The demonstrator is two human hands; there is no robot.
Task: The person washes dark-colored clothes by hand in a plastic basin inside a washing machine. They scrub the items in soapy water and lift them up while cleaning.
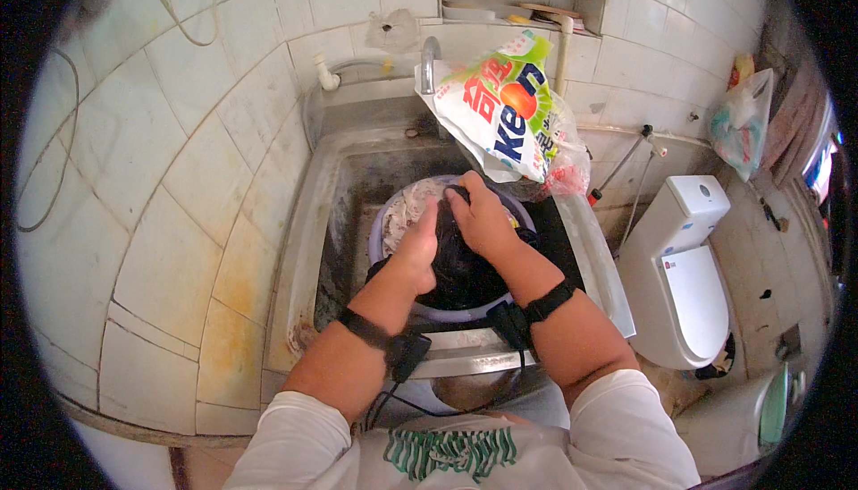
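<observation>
A lavender basin (458, 315) stands in the sink, holding a bunched black cloth (460, 271) and a pale patterned cloth (407, 213). Over the basin, my right hand (487, 220) is closed round a raised part of the black cloth. Facing it, my left hand (416, 247) presses against the same cloth from the left; its fingers are partly hidden, but the cloth lies in its grip. The pale cloth rests at the basin's left side, just beyond my left hand. Dark straps circle both wrists, with black cables running down from them.
Around the basin is a worn grey sink (299, 249) with a curved metal tap (431, 54) at the back. A white and green detergent bag (500, 110) leans over the far right edge. A white toilet (693, 289) stands right; a tiled wall (161, 249) rises left.
</observation>
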